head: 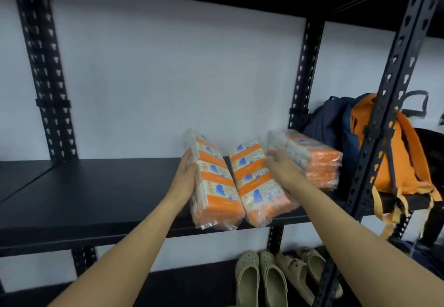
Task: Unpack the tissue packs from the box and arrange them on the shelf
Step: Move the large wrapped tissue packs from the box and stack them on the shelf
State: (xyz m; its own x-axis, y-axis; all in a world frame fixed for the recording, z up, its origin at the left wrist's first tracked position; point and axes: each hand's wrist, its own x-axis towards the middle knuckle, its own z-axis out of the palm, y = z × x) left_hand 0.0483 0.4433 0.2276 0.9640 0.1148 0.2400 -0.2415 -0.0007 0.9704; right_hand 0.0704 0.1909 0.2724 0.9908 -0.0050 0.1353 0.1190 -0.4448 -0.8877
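Tissue packs in my hands: glossy, crinkly clear plastic wrap. Shelf: matt black, smooth board; uprights perforated black metal. Backpack: cloth.

Blurred print on tissue packs

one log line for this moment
left hand: holds left orange-white tissue pack | right hand: holds middle pack | black metal shelf
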